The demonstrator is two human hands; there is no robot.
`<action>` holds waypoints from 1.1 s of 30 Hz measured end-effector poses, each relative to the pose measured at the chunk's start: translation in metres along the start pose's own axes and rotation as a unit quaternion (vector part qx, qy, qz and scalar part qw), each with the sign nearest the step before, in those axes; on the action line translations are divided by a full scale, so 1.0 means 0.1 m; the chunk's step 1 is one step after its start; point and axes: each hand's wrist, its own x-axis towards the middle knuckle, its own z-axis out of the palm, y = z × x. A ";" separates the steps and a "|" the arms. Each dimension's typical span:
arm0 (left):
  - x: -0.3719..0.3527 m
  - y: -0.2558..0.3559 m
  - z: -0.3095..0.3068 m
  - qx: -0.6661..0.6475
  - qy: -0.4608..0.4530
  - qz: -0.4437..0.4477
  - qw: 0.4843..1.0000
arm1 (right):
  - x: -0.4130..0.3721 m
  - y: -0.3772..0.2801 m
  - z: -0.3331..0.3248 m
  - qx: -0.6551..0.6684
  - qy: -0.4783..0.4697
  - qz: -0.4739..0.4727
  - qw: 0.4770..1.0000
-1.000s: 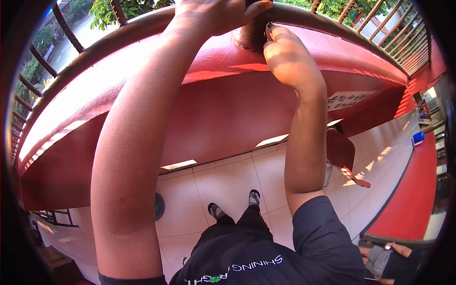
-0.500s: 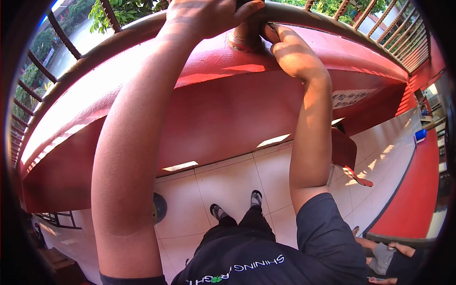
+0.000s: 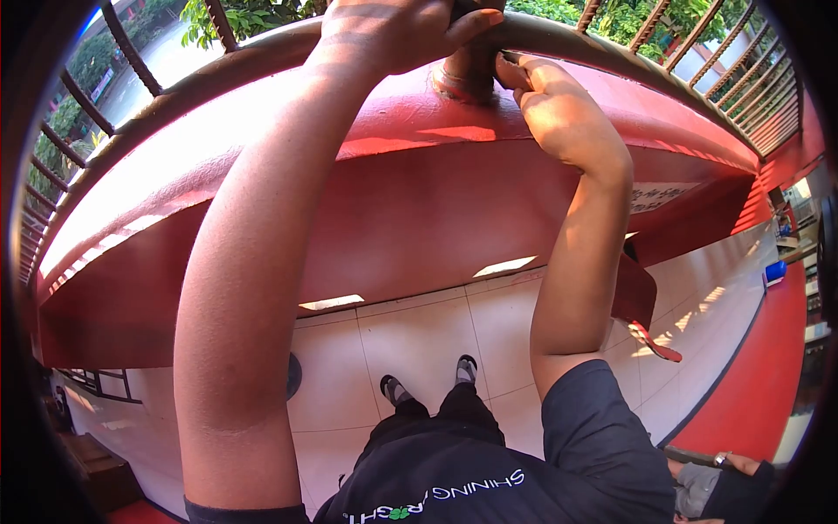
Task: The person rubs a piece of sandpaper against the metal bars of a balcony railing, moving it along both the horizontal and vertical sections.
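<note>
At the top edge, my left hand (image 3: 384, 37) is over the dark metal rail (image 3: 546, 33), its thumb stretched across the top of a short post (image 3: 465, 74). A dark thing shows beside that thumb; the other fingers are cut off or hidden. Just right of the post, my right hand (image 3: 563, 105) has its fingers curled in a closed grip close under the rail. A thin brownish edge shows at its fingertips, too small to name. The post stands on a red painted ledge (image 3: 384, 118).
Ribbed metal bars (image 3: 131, 48) rise from the rail, with greenery beyond. Pale floor tiles (image 3: 410, 336) lie below. A dark red hanging piece (image 3: 635, 288) is past my right forearm. At lower right are a person's arm and grey clothing (image 3: 698, 491).
The view has shifted slightly, so the rail and post sit lower and farther right. My right hand appears slightly farther from the post; my left hand stays at the rail.
</note>
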 end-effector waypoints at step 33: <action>0.04 0.12 -0.11 -0.039 -0.079 -0.025 0.996 | 0.25 0.28 -0.04 -0.028 -0.014 0.023 0.999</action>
